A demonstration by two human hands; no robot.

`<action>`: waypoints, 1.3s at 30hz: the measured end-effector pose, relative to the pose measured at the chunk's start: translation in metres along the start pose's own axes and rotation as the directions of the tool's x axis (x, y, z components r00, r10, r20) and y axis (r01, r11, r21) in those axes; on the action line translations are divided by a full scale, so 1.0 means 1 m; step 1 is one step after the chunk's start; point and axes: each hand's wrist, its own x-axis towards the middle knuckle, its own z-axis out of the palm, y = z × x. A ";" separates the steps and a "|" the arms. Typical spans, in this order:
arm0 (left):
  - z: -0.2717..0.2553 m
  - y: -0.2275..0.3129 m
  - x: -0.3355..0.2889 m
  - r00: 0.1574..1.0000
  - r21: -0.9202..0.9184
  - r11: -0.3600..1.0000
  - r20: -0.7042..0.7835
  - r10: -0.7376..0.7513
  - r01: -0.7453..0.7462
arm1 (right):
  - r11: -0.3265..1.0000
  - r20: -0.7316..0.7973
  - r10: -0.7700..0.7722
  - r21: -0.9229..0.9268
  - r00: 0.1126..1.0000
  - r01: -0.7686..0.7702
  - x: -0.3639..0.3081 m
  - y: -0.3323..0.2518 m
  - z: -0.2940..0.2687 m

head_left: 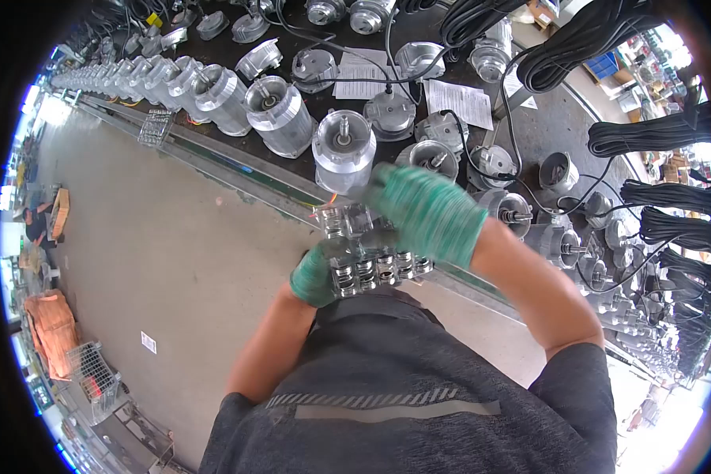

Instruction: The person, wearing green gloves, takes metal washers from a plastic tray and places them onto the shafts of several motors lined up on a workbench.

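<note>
In a green-striped work glove, my left hand (314, 278) grips the left side of a clear plastic blister tray (333, 220) in front of my body. Several shiny ring-shaped metal parts, which look like bearings (385, 273), sit in its near pockets. My right hand (430, 212), gloved the same way, is over the tray's far right part. Motion smears its fingers, so what they hold, if anything, cannot be made out. Just beyond the fingers stands an upright silver motor housing (344, 148) with a shaft in its middle. Another motor housing (278, 114) stands to its left.
A long row of motor housings (162, 77) runs along the bench edge to the far left. Another blister tray (156, 126) lies on that edge. Metal end covers (389, 117), paper sheets (460, 103) and coiled black cables (584, 47) cover the dark bench. A wire cart (95, 379) stands on the floor.
</note>
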 end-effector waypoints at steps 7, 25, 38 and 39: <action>-0.046 0.019 0.014 0.988 0.131 0.990 0.140 -0.072 0.054 | 0.986 -0.077 0.058 0.159 0.995 -0.045 0.035 -0.020 0.020; -0.084 0.139 0.013 0.904 -0.018 0.939 0.275 -0.326 0.344 | 0.684 -0.203 0.647 0.581 0.735 -0.442 0.099 -0.022 -0.004; -0.130 0.158 0.007 0.926 0.007 0.962 0.270 -0.264 0.273 | 0.017 0.326 0.816 0.812 0.477 -0.583 0.120 0.027 0.009; -0.134 0.160 0.006 0.937 0.103 0.969 0.252 -0.242 0.223 | 0.068 0.276 0.827 0.816 0.490 -0.574 0.120 0.027 0.007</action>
